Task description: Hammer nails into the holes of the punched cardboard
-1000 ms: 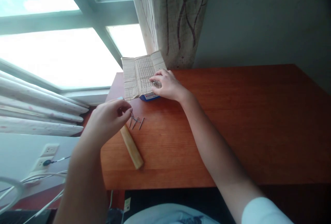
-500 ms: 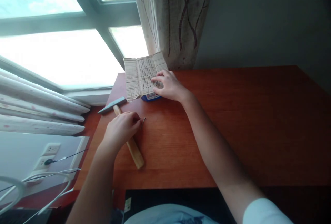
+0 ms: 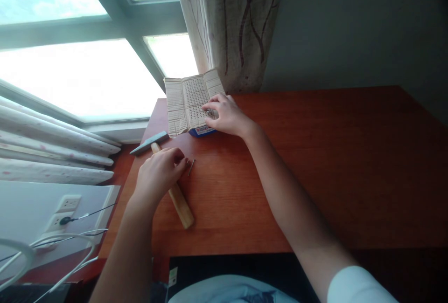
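Note:
My right hand (image 3: 229, 115) rests at the near right part of a perforated cardboard sheet (image 3: 194, 96). Its thumb and fingers curve around some small nails (image 3: 211, 113), partly hidden by the fingers. Under the sheet shows the edge of a blue box (image 3: 202, 131). Above the hammer's handle, my left hand (image 3: 160, 170) has its thumb and forefinger pinched on something tiny, too small to name. Just right of those fingertips lies a thin nail (image 3: 192, 167) on the brown table (image 3: 245, 200). The hammer (image 3: 181, 207) lies below my left hand, its grey head pointing to the window side.
A window (image 3: 70, 79) and white curtains (image 3: 52, 140) stand on the left, with a patterned curtain (image 3: 238, 28) behind the cardboard. Wall sockets (image 3: 66, 212) with a black plug and loose white cables (image 3: 84, 256) are beyond the table's left edge.
My left hand has drawn slightly left, and the nail beside its fingertips shows at more of its length. My right hand keeps its place at the cardboard. The view has shifted a little.

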The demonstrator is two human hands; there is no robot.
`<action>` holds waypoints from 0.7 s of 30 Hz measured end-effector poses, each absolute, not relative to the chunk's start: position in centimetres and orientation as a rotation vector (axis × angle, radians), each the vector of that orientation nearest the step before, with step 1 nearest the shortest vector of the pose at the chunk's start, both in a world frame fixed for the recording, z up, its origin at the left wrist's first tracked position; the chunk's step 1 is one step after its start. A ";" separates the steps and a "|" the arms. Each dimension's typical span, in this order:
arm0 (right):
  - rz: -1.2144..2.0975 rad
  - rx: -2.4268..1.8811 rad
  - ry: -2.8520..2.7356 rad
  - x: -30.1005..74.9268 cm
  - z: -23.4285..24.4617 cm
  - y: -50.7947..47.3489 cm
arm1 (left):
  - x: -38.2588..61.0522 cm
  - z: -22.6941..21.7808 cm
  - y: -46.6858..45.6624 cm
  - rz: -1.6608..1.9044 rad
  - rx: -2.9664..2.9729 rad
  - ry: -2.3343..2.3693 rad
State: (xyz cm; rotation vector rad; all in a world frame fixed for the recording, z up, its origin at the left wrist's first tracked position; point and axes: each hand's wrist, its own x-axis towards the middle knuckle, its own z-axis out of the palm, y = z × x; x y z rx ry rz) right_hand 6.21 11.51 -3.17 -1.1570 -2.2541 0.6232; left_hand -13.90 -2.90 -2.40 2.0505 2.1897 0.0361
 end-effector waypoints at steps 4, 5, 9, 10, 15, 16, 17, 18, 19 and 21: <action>0.625 -1.162 -2.258 6.2 -3.1 11.5 | -13.5 -1.0 -2.7 0.286 2.086 2.133; 0.624 -1.161 -2.258 6.2 -3.1 11.5 | -13.3 -0.7 -2.6 0.384 2.111 2.094; 0.636 -1.158 -2.255 6.2 -3.1 11.5 | -12.2 0.7 -1.2 0.737 2.098 2.013; 0.641 -1.157 -2.255 6.2 -3.1 11.5 | -11.9 0.9 -0.5 0.804 2.075 2.003; 0.656 -1.151 -2.259 6.4 -3.0 11.4 | -10.8 1.3 4.0 0.882 2.104 1.888; 0.659 -1.152 -2.260 6.4 -3.0 11.3 | -10.6 1.3 4.9 0.851 2.137 1.871; 0.661 -1.151 -2.262 6.4 -3.0 11.3 | -10.4 1.2 5.6 0.809 2.177 1.851; 0.661 -1.150 -2.263 6.4 -3.0 11.3 | -10.2 1.2 6.2 0.766 2.216 1.832; 0.660 -1.147 -2.266 6.4 -3.0 11.3 | -10.1 1.0 6.7 0.729 2.246 1.814; 0.662 -1.141 -2.270 6.4 -3.0 11.3 | -10.0 0.7 7.2 0.691 2.275 1.793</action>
